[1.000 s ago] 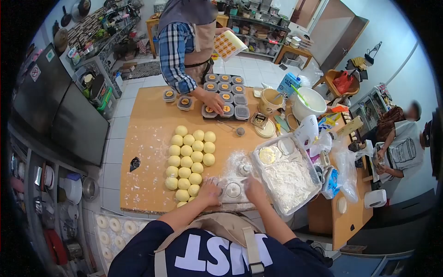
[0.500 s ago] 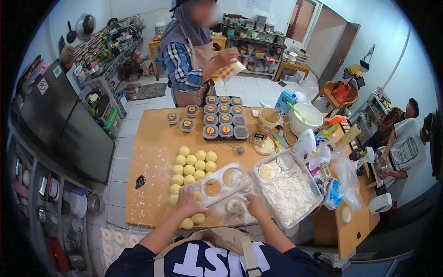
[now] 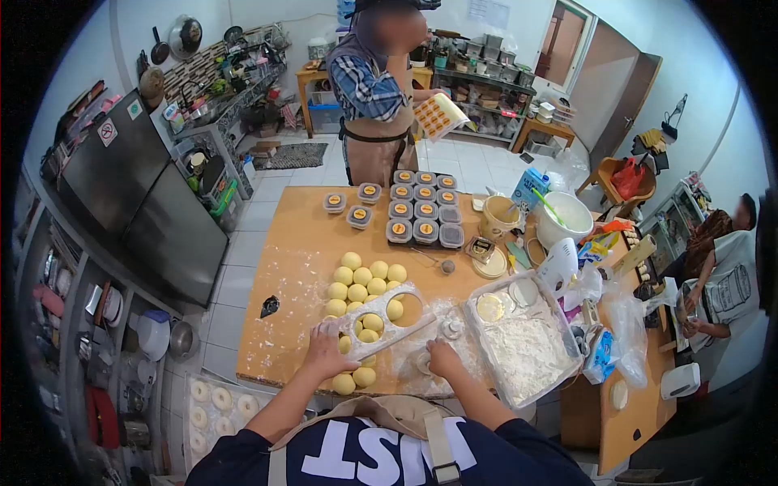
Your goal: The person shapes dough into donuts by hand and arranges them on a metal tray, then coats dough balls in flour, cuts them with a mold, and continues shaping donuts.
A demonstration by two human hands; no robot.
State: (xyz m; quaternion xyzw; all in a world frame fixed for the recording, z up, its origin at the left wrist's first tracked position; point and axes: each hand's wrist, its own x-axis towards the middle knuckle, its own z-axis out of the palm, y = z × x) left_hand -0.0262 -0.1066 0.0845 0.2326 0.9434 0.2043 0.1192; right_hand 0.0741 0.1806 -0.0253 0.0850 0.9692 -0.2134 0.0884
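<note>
My left hand grips the near left end of a white plate with several round holes. The plate is tilted over pale yellow dough balls, some of which show through its holes. My right hand is closed, its fingertips at the edge of a pale, floury ring on the table; the exact hold is hard to see. Another small whitish round piece lies in the flour just beyond. To the right of that hand stands a tub of flour with round discs at its far end.
Labelled plastic cups stand at the table's far side, where a person holds a sticker sheet. A bucket, white bowl and mixer crowd the right. Ring-shaped dough lies on a tray at lower left.
The holed plate has shifted left over the dough balls, in my left hand alone. My right hand has left its end and moved to the floury ring. The other person's arm has risen.
</note>
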